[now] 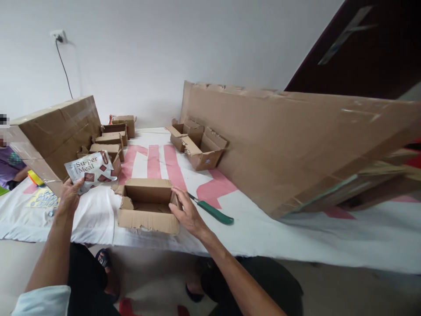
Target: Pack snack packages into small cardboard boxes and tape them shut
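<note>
My left hand (pixel 69 193) is closed on a silver "Super Meal" pouch (pixel 90 170), held up to the left of a small open cardboard box (pixel 148 206). My right hand (pixel 186 213) grips the right wall of that box, thumb inside and fingers outside. The box stands open-topped on the white and pink cloth (pixel 263 224), and its inside looks empty. A green-handled knife (pixel 212 211) lies on the cloth just right of my right hand.
Several small open boxes stand behind at the left (pixel 110 140) and centre (pixel 197 145). A big taped carton (pixel 59 131) is at the left, a long cardboard sheet (pixel 296 145) leans at the right. Another person's sleeve (pixel 9 164) shows at the far left.
</note>
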A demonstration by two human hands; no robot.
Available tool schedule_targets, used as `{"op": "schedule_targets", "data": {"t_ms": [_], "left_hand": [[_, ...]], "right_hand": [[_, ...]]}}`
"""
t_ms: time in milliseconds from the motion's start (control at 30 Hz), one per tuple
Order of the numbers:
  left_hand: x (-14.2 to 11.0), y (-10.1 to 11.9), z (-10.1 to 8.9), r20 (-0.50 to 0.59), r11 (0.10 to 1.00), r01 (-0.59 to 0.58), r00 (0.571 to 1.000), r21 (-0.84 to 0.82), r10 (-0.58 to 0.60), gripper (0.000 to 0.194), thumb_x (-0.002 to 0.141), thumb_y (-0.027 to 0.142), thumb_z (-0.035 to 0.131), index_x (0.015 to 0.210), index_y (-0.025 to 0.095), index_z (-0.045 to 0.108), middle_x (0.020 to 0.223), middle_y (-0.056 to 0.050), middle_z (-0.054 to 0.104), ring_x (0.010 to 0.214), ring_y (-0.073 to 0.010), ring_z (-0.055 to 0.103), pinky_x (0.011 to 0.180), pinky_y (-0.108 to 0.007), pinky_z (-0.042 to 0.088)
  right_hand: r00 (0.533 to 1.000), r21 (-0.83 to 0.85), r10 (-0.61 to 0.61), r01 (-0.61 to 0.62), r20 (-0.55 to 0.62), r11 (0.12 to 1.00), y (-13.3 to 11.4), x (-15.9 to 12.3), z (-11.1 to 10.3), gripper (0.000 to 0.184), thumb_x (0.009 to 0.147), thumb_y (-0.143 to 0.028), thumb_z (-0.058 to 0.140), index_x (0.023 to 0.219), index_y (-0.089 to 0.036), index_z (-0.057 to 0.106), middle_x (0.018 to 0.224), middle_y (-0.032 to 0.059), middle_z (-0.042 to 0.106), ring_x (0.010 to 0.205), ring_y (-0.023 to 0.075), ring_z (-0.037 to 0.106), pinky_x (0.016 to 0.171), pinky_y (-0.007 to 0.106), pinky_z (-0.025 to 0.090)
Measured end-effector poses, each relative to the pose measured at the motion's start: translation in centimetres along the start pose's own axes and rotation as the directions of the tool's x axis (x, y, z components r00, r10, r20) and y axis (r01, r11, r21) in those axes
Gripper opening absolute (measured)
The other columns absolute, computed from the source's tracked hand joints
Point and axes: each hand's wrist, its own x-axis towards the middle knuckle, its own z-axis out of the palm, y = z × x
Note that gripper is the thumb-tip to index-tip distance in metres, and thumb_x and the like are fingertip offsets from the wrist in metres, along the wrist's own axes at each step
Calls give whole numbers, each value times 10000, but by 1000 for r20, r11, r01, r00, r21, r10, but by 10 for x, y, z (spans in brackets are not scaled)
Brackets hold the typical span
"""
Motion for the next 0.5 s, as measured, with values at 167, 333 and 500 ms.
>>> {"op": "schedule_targets", "data": {"t_ms": [167,333,500], "left_hand": [[9,-37,-20,-40,990,11,999,138,-5,801,384,563,1033,1007,152,744,923,-79,826,813,-262,765,841,-422,643],[36,-65,-29,-3,963,22,1000,269,-22,813,359,608,1011,969,168,703,895,-75,813,878,-279,768,890,-414,623],[74,-88,-15,-44,929,31,999,368,-16,705,473,517,989,1015,175,694,985,-97,817,992,-291,757,936,-416,606]], "right_hand": [[997,55,81,-80,-14,995,9,-6,2,581,945,-326,620,1525,-285,617,1570,113,626,1488,300,570,1298,533,424],[989,12,130,-130,-64,991,13,-7,0,631,898,-252,565,1525,-260,639,1569,109,645,1483,300,582,1301,533,423],[981,40,180,-178,-71,983,14,-6,-2,695,871,-232,558,1564,-246,615,1594,111,627,1518,301,554,1318,528,400]]}}
